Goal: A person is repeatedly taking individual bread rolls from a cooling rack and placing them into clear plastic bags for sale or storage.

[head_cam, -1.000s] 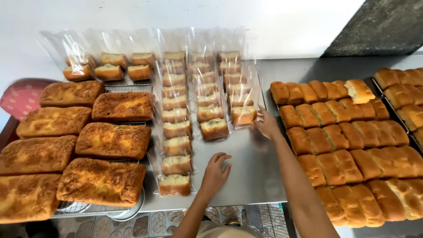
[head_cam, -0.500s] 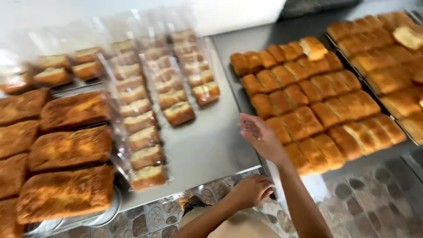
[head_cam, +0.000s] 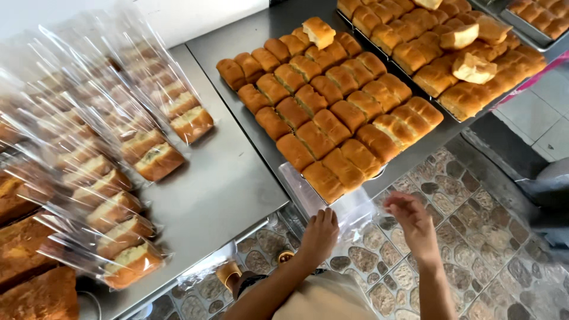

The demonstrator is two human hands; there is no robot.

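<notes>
So, here's what I'm seeing from my end and what worries me:

Left hand: my left hand (head_cam: 320,232) is low at the desk edge, fingers curled onto the clear plastic bag (head_cam: 349,210). Looks like a light pinch, nothing firm.

Right hand: my right hand (head_cam: 410,220) hovers just beside the same bag, fingers loosely spread and blurred. I can't tell if it actually touches the film.

Bag location: it hangs off the front lip of the steel desk (head_cam: 225,184), right under the near corner of the tray of buns (head_cam: 329,101), over the stone floor (head_cam: 474,237).

Risk 1: that thin film is slippery. With only one hand really on it, I reckon it could slide out and drop to the floor.

Risk 2: the corner buns sit right above my knuckles. Lifting too fast could knock one off the tray edge.

Risk 3: the bagged cake slices (head_cam: 136,160) lie in rows to the left, near the desk edge. A careless elbow sweep could shove a pack off.

Risk 4: the loose rolls (head_cam: 474,66) on the far tray look perched, but they're well apart from my hands.
</notes>
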